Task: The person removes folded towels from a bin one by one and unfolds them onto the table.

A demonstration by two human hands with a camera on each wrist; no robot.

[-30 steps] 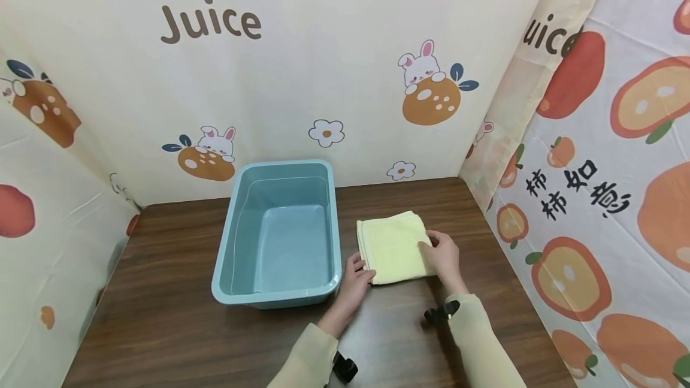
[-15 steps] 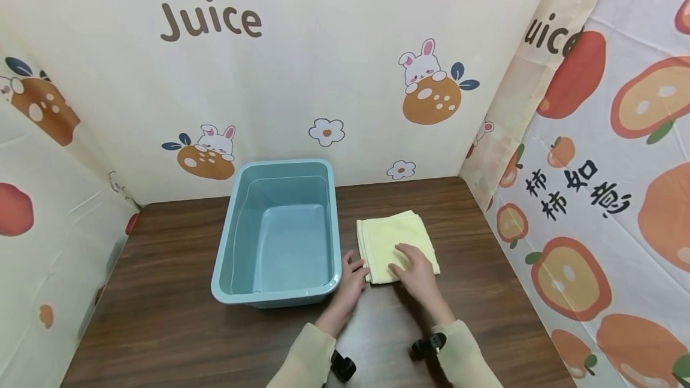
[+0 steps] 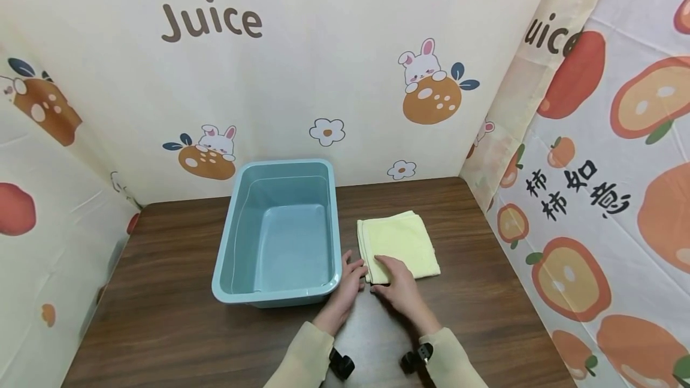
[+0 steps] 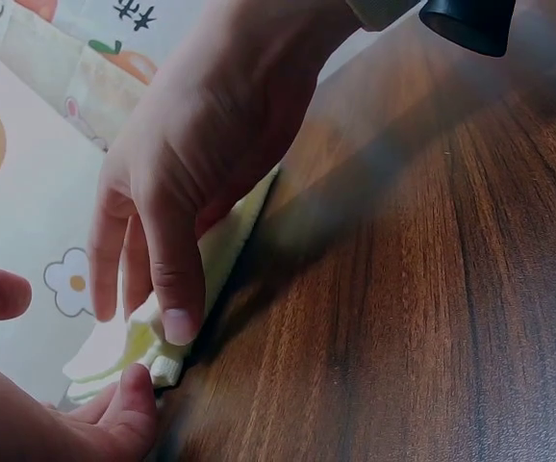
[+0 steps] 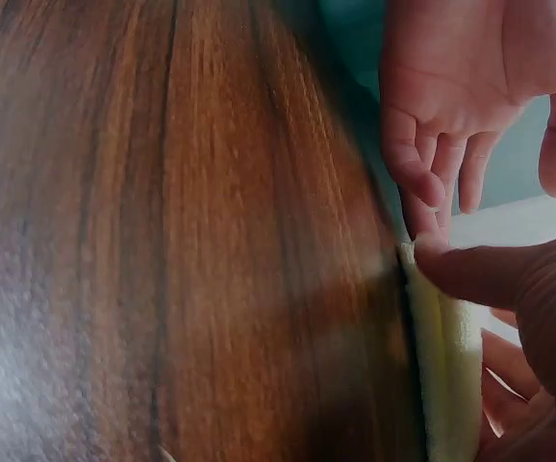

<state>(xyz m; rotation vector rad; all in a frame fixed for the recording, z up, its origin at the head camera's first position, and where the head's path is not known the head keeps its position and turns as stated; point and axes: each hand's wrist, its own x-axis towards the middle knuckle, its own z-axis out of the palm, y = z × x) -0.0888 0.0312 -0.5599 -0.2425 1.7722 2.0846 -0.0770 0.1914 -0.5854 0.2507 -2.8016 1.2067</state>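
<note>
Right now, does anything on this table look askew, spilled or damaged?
Nothing stands out beyond the folded yellow cloth, whose layers gape slightly at the corner by the right hand. The blue basin stands upright; no spill shows.

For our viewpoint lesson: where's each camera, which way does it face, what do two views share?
Head: head-worn, facing forward and down at basin, yellow cloth, left hand, right hand.
Left wrist: worn there, facing cloth and right hand; both hands show.
Right wrist: worn there, facing left hand; both hands show.
Wrist views share the cloth.
</note>
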